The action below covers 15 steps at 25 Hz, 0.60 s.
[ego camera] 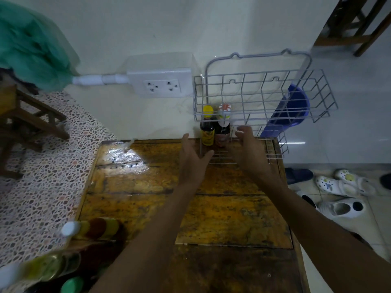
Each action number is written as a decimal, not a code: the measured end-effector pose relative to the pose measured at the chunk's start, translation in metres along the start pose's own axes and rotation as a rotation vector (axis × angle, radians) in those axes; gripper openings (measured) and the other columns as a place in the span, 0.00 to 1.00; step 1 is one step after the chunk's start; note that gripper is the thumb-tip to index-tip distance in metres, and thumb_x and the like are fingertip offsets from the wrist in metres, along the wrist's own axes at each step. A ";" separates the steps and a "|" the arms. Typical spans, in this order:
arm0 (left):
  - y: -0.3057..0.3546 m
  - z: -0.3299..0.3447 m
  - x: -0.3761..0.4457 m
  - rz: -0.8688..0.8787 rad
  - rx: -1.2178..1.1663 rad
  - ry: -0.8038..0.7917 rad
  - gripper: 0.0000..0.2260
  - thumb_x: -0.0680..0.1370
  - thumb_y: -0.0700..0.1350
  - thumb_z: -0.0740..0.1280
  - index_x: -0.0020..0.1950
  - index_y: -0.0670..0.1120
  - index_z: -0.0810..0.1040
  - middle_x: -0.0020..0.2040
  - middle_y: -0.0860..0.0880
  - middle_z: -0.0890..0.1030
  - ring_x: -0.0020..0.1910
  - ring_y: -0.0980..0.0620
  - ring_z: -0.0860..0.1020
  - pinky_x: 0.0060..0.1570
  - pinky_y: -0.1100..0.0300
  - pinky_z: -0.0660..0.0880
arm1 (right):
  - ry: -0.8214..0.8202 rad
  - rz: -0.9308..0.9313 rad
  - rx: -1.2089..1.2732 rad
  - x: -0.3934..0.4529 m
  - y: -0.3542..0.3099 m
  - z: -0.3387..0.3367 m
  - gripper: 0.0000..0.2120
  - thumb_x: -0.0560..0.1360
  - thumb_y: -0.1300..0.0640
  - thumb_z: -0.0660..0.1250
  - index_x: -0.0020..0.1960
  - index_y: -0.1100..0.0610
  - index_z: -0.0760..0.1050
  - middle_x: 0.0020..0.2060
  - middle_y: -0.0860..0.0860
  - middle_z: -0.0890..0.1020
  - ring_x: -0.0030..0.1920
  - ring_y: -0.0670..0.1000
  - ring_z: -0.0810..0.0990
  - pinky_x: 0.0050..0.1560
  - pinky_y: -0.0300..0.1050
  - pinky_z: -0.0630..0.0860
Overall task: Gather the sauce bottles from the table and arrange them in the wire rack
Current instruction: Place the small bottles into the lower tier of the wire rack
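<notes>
left hand [193, 159] spread wide, empty; right hand [249, 151] half open on wire rack [264, 98] | two bottles [214, 132] inside rack

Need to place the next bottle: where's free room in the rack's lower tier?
Free: lower tier of the wire rack right of the red-capped bottle. Crowded: left end, where the yellow-capped bottle stands, and the table's near-left corner of bottles.
</notes>
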<state>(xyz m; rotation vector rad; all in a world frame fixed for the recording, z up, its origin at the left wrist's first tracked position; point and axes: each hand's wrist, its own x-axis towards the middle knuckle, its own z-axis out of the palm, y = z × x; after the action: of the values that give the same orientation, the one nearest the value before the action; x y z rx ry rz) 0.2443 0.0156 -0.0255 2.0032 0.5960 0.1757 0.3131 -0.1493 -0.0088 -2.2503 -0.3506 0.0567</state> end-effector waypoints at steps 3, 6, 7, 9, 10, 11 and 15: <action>-0.021 -0.037 -0.075 -0.136 -0.098 0.072 0.36 0.78 0.54 0.74 0.80 0.51 0.59 0.63 0.55 0.77 0.59 0.59 0.77 0.52 0.70 0.72 | 0.094 -0.177 -0.112 -0.057 -0.017 -0.001 0.16 0.75 0.56 0.71 0.61 0.54 0.70 0.54 0.57 0.79 0.54 0.58 0.78 0.50 0.52 0.77; -0.064 -0.084 -0.167 -0.236 -0.111 0.166 0.29 0.79 0.55 0.73 0.75 0.54 0.65 0.55 0.62 0.76 0.55 0.66 0.76 0.50 0.75 0.72 | -0.023 -0.194 -0.104 -0.118 -0.051 0.021 0.18 0.75 0.55 0.73 0.62 0.56 0.72 0.53 0.54 0.79 0.54 0.53 0.77 0.51 0.43 0.73; -0.080 -0.098 -0.197 -0.293 -0.115 0.168 0.28 0.79 0.56 0.73 0.75 0.55 0.65 0.55 0.62 0.77 0.54 0.65 0.77 0.52 0.72 0.74 | -0.061 -0.188 -0.090 -0.139 -0.065 0.033 0.20 0.74 0.56 0.75 0.62 0.56 0.72 0.53 0.53 0.79 0.53 0.52 0.77 0.51 0.41 0.73; -0.111 -0.125 -0.255 -0.447 -0.129 0.149 0.28 0.79 0.55 0.73 0.75 0.55 0.66 0.55 0.60 0.79 0.53 0.63 0.79 0.55 0.63 0.79 | -0.135 -0.218 -0.058 -0.180 -0.097 0.064 0.22 0.72 0.58 0.76 0.63 0.57 0.73 0.52 0.53 0.79 0.52 0.51 0.79 0.52 0.39 0.72; -0.126 -0.136 -0.279 -0.514 -0.131 0.153 0.28 0.79 0.54 0.73 0.76 0.54 0.66 0.55 0.59 0.80 0.53 0.61 0.79 0.54 0.61 0.79 | -0.188 -0.223 -0.033 -0.199 -0.112 0.078 0.22 0.72 0.58 0.76 0.63 0.58 0.73 0.52 0.53 0.79 0.52 0.51 0.79 0.53 0.39 0.73; -0.139 -0.148 -0.301 -0.560 -0.143 0.165 0.27 0.79 0.52 0.73 0.75 0.52 0.67 0.54 0.58 0.80 0.52 0.61 0.79 0.52 0.62 0.79 | -0.246 -0.215 -0.005 -0.218 -0.127 0.092 0.21 0.73 0.58 0.76 0.63 0.57 0.73 0.52 0.52 0.79 0.52 0.50 0.79 0.53 0.40 0.75; -0.179 -0.206 -0.343 -0.614 -0.178 0.292 0.19 0.78 0.45 0.75 0.66 0.47 0.72 0.52 0.50 0.83 0.51 0.52 0.82 0.44 0.67 0.74 | -0.365 -0.140 0.051 -0.282 -0.168 0.145 0.20 0.73 0.53 0.75 0.61 0.50 0.72 0.50 0.45 0.77 0.50 0.45 0.78 0.48 0.44 0.79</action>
<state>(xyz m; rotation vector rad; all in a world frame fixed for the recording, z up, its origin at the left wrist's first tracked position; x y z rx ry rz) -0.1891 0.0818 -0.0349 1.5522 1.3033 0.1390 -0.0196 -0.0151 0.0031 -2.1540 -0.6923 0.4009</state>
